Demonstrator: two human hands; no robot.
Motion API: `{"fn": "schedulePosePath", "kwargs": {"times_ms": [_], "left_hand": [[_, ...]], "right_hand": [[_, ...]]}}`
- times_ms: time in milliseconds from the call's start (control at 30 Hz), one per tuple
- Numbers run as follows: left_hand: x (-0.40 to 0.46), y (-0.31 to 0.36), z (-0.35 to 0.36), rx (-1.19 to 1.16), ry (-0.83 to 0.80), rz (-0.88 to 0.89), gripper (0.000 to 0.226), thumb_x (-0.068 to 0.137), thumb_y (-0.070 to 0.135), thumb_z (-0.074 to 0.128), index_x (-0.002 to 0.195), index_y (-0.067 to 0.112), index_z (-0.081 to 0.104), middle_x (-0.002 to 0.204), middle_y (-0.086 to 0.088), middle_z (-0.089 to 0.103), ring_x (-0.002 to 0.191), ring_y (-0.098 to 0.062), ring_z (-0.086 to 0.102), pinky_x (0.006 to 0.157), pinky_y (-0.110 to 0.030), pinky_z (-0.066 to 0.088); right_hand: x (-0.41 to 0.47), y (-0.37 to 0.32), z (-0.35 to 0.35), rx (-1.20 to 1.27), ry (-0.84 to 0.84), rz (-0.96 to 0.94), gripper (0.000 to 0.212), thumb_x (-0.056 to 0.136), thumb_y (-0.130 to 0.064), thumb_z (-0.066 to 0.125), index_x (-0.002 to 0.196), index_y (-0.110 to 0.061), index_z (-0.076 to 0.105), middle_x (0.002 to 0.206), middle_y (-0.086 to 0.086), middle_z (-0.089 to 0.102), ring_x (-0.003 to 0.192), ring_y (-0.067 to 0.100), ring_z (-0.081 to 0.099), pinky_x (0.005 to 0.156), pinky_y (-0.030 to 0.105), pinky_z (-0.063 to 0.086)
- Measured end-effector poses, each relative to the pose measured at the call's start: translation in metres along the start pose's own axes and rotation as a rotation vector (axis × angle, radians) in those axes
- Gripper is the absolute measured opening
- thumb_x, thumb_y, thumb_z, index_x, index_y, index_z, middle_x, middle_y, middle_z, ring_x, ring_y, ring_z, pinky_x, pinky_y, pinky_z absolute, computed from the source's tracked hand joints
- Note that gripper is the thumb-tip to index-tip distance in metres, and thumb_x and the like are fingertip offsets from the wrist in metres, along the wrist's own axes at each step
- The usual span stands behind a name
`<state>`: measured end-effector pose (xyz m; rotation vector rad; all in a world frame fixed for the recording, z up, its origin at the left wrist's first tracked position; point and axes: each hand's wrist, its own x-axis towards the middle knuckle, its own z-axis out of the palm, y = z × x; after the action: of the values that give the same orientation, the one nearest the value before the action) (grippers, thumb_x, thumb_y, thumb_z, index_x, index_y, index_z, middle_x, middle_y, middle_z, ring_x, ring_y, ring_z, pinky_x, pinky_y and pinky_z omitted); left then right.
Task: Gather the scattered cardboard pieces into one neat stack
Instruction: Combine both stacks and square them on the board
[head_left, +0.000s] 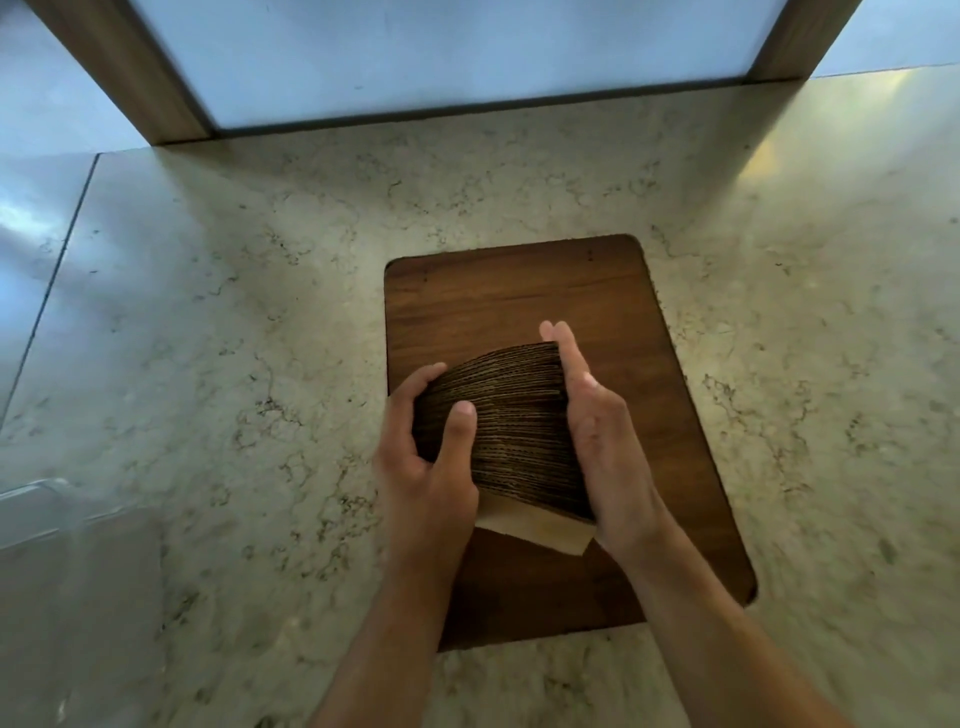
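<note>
A thick stack of brown corrugated cardboard pieces (514, 431) stands on edge over a dark wooden board (498, 296), its ribbed edges facing up. My left hand (421, 462) grips the stack's left side, fingers curled over the far corner and thumb across the top edges. On the right side my right hand (597, 436) presses flat, its fingers straight and pointing away from me. One lighter piece (535, 525) sticks out at the near end, below the rest. The stack's underside is hidden.
The board lies on a pale marble-patterned floor (260, 312). A wood-framed frosted glass panel (415, 57) stands at the far edge. A clear plastic container (72, 597) sits at the near left.
</note>
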<state>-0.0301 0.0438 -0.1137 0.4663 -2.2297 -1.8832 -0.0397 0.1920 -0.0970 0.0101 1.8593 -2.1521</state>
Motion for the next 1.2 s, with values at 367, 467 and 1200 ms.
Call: {"fn": "schedulePosePath", "kwargs": {"times_ms": [367, 467, 1200], "left_hand": [[0.003, -0.007, 0.000, 0.058, 0.031, 0.102, 0.026, 0.094, 0.029, 0.065, 0.120, 0.027, 0.067, 0.109, 0.007, 0.071, 0.101, -0.008, 0.069, 0.079, -0.018, 0.057], [0.004, -0.009, -0.003, 0.023, 0.005, 0.101, 0.026, 0.094, 0.030, 0.065, 0.119, 0.025, 0.068, 0.107, 0.006, 0.072, 0.099, -0.008, 0.070, 0.077, -0.017, 0.057], [0.020, -0.014, -0.039, 0.328, -0.589, 0.296, 0.110, 0.060, 0.043, 0.090, 0.148, 0.045, 0.023, 0.141, 0.024, 0.034, 0.132, 0.001, 0.043, 0.101, -0.010, 0.045]], "right_hand": [[-0.010, -0.013, -0.039, -1.103, -0.330, -0.243, 0.146, 0.062, -0.052, 0.090, 0.159, -0.023, -0.014, 0.165, -0.007, -0.029, 0.155, 0.013, -0.017, 0.124, 0.046, 0.024], [0.010, -0.009, -0.046, -1.079, -0.319, -0.274, 0.148, 0.060, -0.047, 0.093, 0.159, -0.024, -0.015, 0.166, -0.002, -0.027, 0.156, 0.016, -0.012, 0.120, 0.036, 0.030], [0.019, -0.045, -0.051, -1.370, -0.490, -0.157, 0.145, 0.057, -0.072, 0.080, 0.157, -0.032, -0.017, 0.165, -0.010, -0.011, 0.154, 0.013, -0.013, 0.127, 0.038, 0.002]]}}
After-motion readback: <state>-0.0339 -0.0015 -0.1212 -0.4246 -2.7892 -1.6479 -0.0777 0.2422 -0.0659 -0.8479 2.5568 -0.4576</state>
